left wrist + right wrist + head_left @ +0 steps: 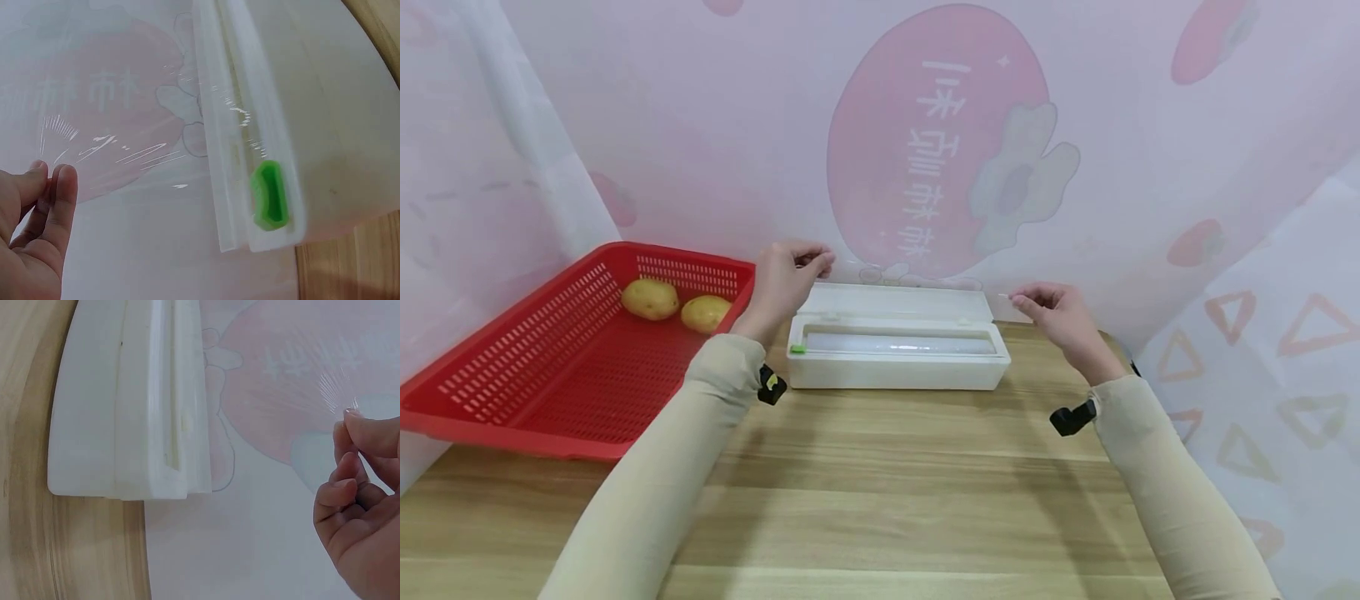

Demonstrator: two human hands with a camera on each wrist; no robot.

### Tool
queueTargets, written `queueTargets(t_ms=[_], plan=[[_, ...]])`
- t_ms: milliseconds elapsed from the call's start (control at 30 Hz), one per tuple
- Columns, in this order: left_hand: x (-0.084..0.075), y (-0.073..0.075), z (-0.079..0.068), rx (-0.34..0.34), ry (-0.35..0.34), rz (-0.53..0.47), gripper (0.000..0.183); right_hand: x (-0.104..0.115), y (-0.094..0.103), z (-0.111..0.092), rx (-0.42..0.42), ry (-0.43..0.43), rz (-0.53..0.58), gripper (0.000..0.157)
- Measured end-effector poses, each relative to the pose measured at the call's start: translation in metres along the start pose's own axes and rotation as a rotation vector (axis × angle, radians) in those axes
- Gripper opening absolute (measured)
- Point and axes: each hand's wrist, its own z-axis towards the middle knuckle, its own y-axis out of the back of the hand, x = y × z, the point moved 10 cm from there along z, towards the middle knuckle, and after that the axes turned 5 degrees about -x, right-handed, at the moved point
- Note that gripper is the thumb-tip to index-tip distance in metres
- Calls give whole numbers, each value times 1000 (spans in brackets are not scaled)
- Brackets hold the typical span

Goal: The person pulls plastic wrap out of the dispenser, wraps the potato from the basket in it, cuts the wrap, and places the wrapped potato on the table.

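Note:
A clear sheet of cling film stretches up out of a white dispenser box, whose lid is tipped back. Between thumb and fingertips, my left hand pinches one corner of the film, above the box's left end. My right hand pinches the opposite corner beyond the right end; creases fan out from its fingertips in the right wrist view. Inside the box lies the film roll. A green slide cutter sits at the left end of the box's edge.
On the left stands a red slotted basket holding two potatoes, one potato beside another potato. The wood-grain table spreads in front of the box. A white printed curtain rises behind it.

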Motion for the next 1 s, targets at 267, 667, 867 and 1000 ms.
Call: queueTargets(t_ms=[267,667,867,1000], plan=[[-13,7,-1,0,0,-1,17,9,7,-1,-62,22,36,24],[-34,14,7,-32,-96,46,15,23,17,6,-118,47,64,23],[-43,19,16,-51,-140,81,15,33,22,13,-143,68,40,26],[-51,23,19,-72,-158,86,15,40,26,16,-164,83,46,25]])
